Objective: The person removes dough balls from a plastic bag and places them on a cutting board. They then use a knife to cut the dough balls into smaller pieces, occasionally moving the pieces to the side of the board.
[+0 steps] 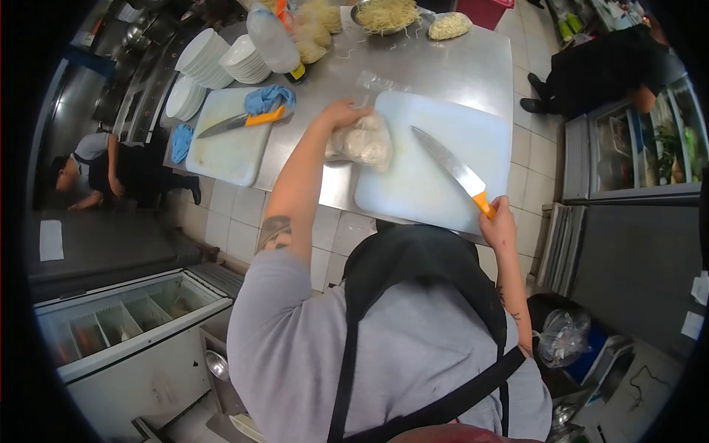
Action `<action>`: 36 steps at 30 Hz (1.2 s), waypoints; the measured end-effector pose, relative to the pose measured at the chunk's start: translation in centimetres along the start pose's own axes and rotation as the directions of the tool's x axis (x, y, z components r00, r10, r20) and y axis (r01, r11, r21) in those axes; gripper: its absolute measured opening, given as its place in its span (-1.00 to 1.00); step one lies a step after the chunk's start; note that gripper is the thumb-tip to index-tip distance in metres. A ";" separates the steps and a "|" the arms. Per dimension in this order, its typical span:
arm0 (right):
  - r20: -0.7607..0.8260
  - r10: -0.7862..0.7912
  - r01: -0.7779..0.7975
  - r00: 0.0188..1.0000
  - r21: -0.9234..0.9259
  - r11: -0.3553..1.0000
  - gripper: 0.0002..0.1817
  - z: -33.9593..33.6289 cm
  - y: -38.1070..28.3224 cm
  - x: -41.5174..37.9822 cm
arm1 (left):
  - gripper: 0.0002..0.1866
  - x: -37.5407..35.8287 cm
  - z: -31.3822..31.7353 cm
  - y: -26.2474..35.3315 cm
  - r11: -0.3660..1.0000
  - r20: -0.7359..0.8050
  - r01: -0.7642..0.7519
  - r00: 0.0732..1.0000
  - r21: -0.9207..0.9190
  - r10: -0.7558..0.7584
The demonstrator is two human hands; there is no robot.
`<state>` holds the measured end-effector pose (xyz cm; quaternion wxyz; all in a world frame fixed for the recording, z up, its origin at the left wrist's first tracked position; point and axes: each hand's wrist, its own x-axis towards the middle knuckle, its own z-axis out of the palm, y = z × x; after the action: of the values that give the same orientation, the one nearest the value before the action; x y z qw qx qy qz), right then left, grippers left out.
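Stacked white plates (203,60) near a bottle (269,40); two blue cloths (269,98); heaped pale strands (388,15); a red bin (480,12)

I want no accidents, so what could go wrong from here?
The right hand holds the knife with its tip near the bag and left hand; a slip might cut either. The bag seems to straddle the edge of the board, so it could slide. A cloth seems to touch the handle of the other knife, so grabbing it might drag that blade.

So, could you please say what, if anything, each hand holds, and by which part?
The right hand holds a knife by its orange handle. The left hand is at a clear bag's far end; its grip cannot be told.
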<state>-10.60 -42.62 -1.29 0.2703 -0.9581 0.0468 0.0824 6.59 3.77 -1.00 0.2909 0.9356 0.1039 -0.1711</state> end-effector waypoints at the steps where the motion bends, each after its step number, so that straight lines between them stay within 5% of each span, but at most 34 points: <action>1: -0.014 0.004 -0.004 1.000 0.003 1.000 -0.64 0.0 -0.1 -0.1 | -0.16 0.7 -0.9 0.6 1.000 0.111 0.023 0.994 0.005 -0.024; 2: -0.029 0.011 -0.011 1.000 0.007 1.000 -0.64 0.0 -0.1 -0.2 | -0.16 1.0 -1.4 1.0 0.999 0.222 0.045 0.974 0.015 -0.047; 8: -0.111 0.097 -0.073 0.989 0.205 0.976 -0.59 1.0 2.0 -1.6 | -0.33 1.3 1.9 -2.2 0.973 -0.099 -0.210 0.971 0.093 0.219; 14: 0.029 0.105 -0.108 0.994 0.400 0.910 -0.53 -0.8 2.9 -2.0 | -0.59 -8.7 -4.4 8.7 0.909 -0.011 -0.112 0.993 -0.401 0.118; 17: -0.116 0.002 0.067 0.993 0.590 0.805 -0.49 1.4 4.1 -1.0 | -0.61 -9.0 -4.1 9.2 0.686 -0.040 -0.247 0.952 -0.684 0.303; 20: -0.142 -0.058 0.131 0.988 0.584 0.801 -0.49 -2.1 0.9 -1.8 | -0.66 -9.8 -3.5 11.5 0.768 -0.109 -0.355 0.929 -0.534 0.353; 23: -0.086 -0.111 0.140 0.990 0.520 0.843 -0.49 -6.2 -0.1 -3.4 | -0.68 -9.4 -2.6 13.3 0.884 -0.017 -0.307 0.946 -0.353 0.322; 26: -0.238 -0.311 0.336 0.920 0.073 0.939 -0.53 -9.3 -0.6 -5.8 | -0.72 -8.6 -1.6 15.0 0.895 -0.103 -0.383 0.924 -0.227 0.369; 29: -0.296 -0.381 0.355 0.876 -0.140 0.925 -0.55 -9.4 0.8 -6.5 | -0.72 -7.5 -0.8 16.1 0.901 -0.159 -0.402 0.912 -0.164 0.378; 36: -0.375 -0.326 0.310 0.868 -0.104 0.945 -0.59 -7.4 -0.5 -6.3 | -0.73 -10.2 0.3 18.9 0.890 -0.133 -0.444 0.893 -0.104 0.430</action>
<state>-15.69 -45.80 6.33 0.2460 -0.9552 -0.0605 -0.1531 2.67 -12.61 12.25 0.3770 0.9215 -0.0831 -0.0439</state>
